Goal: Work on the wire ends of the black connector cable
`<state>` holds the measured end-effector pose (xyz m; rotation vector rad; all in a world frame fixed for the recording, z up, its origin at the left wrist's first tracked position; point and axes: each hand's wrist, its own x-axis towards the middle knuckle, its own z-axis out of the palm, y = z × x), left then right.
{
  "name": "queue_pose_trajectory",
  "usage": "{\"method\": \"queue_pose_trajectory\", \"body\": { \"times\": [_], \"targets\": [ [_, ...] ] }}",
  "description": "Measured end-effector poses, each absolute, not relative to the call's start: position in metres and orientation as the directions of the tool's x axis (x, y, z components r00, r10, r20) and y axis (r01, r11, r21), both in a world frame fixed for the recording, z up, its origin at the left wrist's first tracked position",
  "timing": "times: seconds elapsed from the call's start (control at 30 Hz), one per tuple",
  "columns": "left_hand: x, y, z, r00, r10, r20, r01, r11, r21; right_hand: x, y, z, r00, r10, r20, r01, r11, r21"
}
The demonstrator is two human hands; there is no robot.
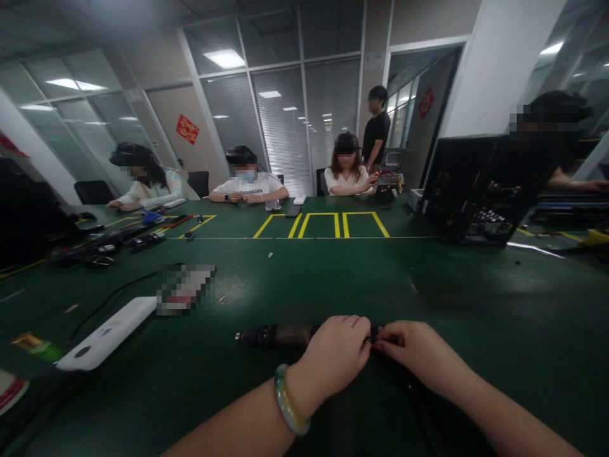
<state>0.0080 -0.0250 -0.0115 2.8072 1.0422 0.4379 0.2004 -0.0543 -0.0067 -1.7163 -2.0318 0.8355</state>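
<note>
A dark cylindrical tool with a metal tip at its left end lies on the green table. My left hand, with a bangle on its wrist, is closed over the right part of this tool. Just to its right, my right hand pinches something small at the tool's right end, too small to make out. The fingertips of both hands nearly meet there. A dark cable runs from below the right hand toward the near edge.
Left on the green table are a white power bank, a blurred phone-like object and a green bottle. Cables and tools lie farther back. A black computer case stands back right. Several people are around the table.
</note>
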Motion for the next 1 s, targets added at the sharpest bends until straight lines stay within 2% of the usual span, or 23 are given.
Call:
{"method": "queue_pose_trajectory", "body": {
  "times": [0.63,1.0],
  "targets": [
    [0.0073,-0.0249,-0.0135,0.721,0.640,0.265,0.589,-0.768,0.251,0.1993,-0.0551,-0.0068,-0.205,0.975,-0.085,0.755,0.102,-0.648],
    [0.0072,-0.0244,-0.0113,0.728,0.637,0.253,0.593,-0.771,0.232,0.1999,-0.0533,-0.0090,-0.215,0.972,-0.093,0.753,0.105,-0.650]
  ]
}}
